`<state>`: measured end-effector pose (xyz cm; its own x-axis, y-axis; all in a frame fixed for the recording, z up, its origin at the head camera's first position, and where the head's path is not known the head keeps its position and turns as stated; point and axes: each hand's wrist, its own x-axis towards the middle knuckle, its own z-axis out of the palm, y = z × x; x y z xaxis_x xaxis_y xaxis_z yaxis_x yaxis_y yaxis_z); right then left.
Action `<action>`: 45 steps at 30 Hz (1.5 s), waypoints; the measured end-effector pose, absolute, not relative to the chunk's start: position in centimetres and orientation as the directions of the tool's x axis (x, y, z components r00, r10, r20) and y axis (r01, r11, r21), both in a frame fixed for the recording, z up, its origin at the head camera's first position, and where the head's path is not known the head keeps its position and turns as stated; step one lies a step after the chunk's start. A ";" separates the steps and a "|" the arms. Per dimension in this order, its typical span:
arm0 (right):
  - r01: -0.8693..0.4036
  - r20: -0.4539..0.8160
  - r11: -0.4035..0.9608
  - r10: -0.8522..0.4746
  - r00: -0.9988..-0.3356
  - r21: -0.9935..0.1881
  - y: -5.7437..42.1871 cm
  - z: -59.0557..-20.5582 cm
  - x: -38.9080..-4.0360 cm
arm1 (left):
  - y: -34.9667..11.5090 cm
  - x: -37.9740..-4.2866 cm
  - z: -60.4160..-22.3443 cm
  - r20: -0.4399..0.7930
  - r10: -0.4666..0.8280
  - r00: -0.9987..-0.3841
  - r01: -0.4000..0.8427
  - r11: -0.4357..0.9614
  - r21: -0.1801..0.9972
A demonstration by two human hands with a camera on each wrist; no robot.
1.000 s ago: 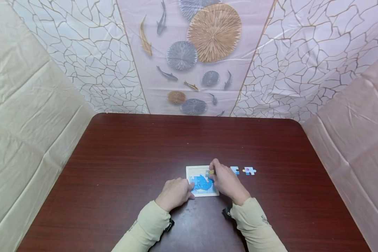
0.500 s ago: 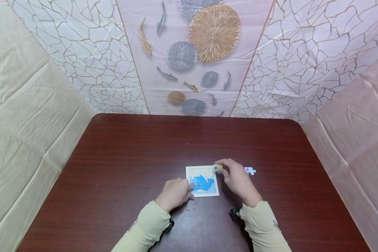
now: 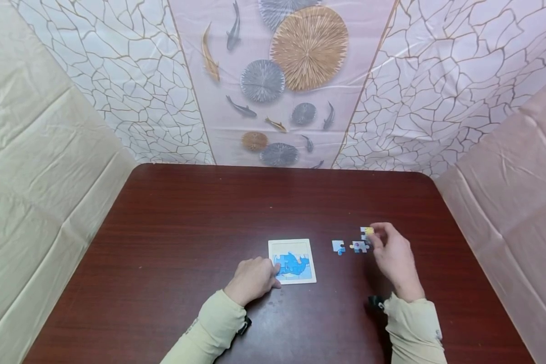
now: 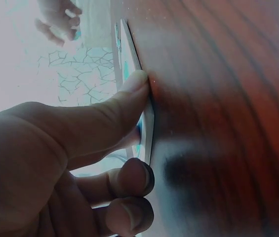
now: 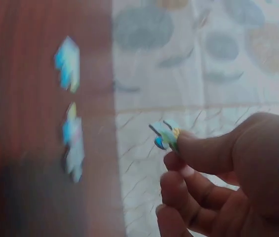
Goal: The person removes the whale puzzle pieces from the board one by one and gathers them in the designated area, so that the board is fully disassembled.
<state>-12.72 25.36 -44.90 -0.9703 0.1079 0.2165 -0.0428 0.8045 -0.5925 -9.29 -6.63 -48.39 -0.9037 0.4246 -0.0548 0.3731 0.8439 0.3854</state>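
My right hand point(image 3: 395, 258) pinches a puzzle piece point(image 3: 366, 231) with yellow on it between thumb and fingertips. In the right wrist view this piece shows blue, green and yellow, held up off the table. Two loose pieces lie on the table: a pale blue one point(image 3: 337, 246) and one with tabs and a pink spot point(image 3: 359, 247). My left hand point(image 3: 251, 278) grips the near left edge of a small framed puzzle point(image 3: 292, 242), thumb at the rim and index finger over it. A blue whale picture fills its lower part; the top row is bare.
The dark red-brown wooden table point(image 3: 186, 217) spreads on every side of the puzzle. Patterned cloth point(image 3: 264, 121) hangs behind its far edge, and plain pale cloths stand along both sides.
My right hand has moved right from above the puzzle with the yellow piece, past the loose pieces, which now show fully. My left hand has kept its place.
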 end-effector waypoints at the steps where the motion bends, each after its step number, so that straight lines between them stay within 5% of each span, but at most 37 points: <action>1: -0.016 0.201 0.806 0.128 -0.971 -0.591 25.9 -45.1 -12.7 | -6.6 -9.3 -48.4 -0.056 0.423 -0.905 0.370 0.844 0.388; 20: 0.214 -0.044 0.829 0.224 -0.974 -0.518 29.1 -47.9 -13.0 | -6.6 -9.3 -48.5 -0.062 0.421 -0.905 0.363 0.841 0.401; 45: 0.248 -0.103 0.868 0.225 -0.969 -0.431 29.0 -47.9 -13.8 | -6.8 -9.3 -48.4 -0.050 0.425 -0.904 0.373 0.839 0.396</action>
<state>-13.77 29.01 -47.92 -0.9688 0.2254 -0.1034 0.2479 0.8677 -0.4309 -9.34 -6.84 -48.40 -0.9038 0.4250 -0.0501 0.3726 0.8392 0.3962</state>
